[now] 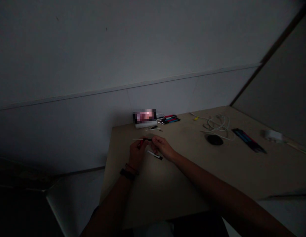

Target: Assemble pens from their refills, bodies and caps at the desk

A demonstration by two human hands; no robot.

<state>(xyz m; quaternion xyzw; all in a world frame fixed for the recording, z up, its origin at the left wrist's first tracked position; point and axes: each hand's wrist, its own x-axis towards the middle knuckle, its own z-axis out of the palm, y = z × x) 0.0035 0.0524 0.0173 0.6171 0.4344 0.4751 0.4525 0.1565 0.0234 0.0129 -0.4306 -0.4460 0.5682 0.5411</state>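
My left hand [136, 150] is closed in a pinch near the table's left side. A thin white stick [137, 139], like a pen refill, juts out leftward from its fingers, and a bit of red shows between them. My right hand [162, 146] meets it from the right, its fingers pinched on a black pen part [148, 139] that spans the gap between both hands. Fingers hide much of these pieces. Just below the hands, a white and black pen [154, 155] lies on the table.
Behind the hands, a lit phone [144, 116] leans on a white block [146, 125]. Several pens [170, 119] lie beside it, with small loose parts [154, 127] in front. To the right are a black mouse [215, 140], white cable [218, 123], a pen bundle [249, 141] and a white adapter [273, 135].
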